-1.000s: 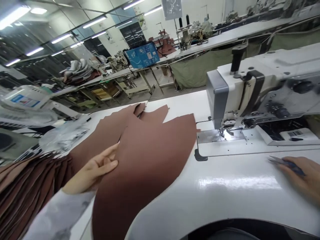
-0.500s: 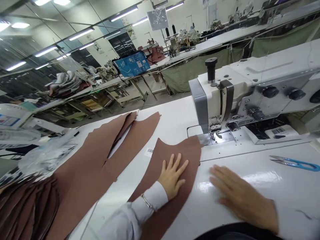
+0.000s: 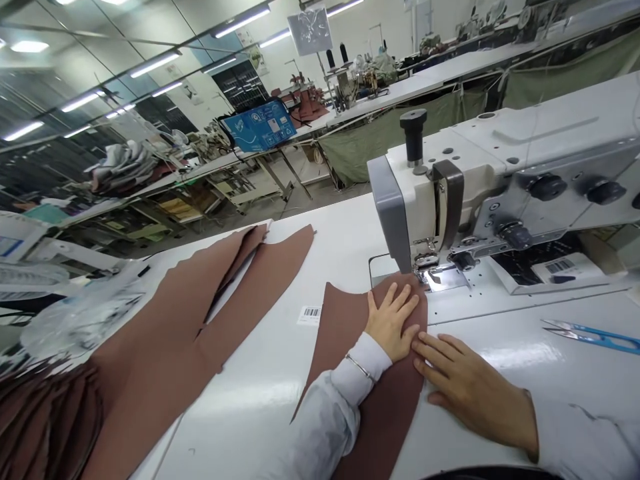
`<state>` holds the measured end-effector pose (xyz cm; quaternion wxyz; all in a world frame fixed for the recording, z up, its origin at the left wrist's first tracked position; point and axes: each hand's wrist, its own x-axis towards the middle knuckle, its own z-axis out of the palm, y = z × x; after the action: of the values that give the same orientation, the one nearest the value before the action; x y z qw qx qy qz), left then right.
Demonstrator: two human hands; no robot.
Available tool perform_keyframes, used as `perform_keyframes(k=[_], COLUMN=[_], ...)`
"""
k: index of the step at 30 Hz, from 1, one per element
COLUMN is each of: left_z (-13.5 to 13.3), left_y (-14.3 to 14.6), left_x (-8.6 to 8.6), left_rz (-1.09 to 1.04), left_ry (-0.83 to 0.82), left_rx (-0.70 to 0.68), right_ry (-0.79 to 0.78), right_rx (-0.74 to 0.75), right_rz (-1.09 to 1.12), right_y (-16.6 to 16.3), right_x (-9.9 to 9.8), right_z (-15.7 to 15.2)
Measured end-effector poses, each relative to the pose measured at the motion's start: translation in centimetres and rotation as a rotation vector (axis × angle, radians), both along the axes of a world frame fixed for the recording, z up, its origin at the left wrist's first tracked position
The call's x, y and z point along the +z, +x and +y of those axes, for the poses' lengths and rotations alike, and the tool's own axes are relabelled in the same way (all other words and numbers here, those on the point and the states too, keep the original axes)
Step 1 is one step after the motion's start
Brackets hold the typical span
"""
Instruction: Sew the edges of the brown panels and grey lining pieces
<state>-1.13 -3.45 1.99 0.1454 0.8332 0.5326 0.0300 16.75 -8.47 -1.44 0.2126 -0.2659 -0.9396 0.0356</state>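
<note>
A curved brown fabric panel (image 3: pixel 345 327) lies flat on the white table, its far tip against the needle area of the sewing machine (image 3: pixel 445 193). My left hand (image 3: pixel 393 321) rests spread on the panel, close to the presser foot (image 3: pixel 425 275). On the panel's right edge lie the fingertips of my right hand (image 3: pixel 465 387), its fingers stretched out and its palm over the table. Neither hand grips anything. A larger brown panel (image 3: pixel 165 320) with a long slit is spread out to the left.
Blue thread snips (image 3: pixel 595 335) lie at the right. Under the machine arm sits an open box (image 3: pixel 555 267). A barcode label (image 3: pixel 310 315) is on the table left of the panel. Stacked brown pieces (image 3: pixel 50 420) fill the lower left corner.
My left hand and the panel under it have slid right and towards the machine's needle area. My right hand has come down onto the panel's right edge.
</note>
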Motion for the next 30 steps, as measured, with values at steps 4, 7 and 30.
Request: perform_keyframes(k=[4,7,30], left_z=[1.1,1.5,1.0], left_y=[0.3,0.5,0.6], left_x=[0.1,0.1,-0.9], left_rz=[0.004,0.013,-0.124], left_ry=[-0.004,0.004,0.085], left_rx=[0.015,0.014,-0.022], right_ry=[-0.044,-0.079,-0.128], right_rx=[-0.010,-0.010,0.077], right_rz=[0.030,0.050,0.129], right_y=[0.1,0.2,-0.2], right_x=[0.1,0.3,0.8], right_z=[1.3,1.7,-0.1])
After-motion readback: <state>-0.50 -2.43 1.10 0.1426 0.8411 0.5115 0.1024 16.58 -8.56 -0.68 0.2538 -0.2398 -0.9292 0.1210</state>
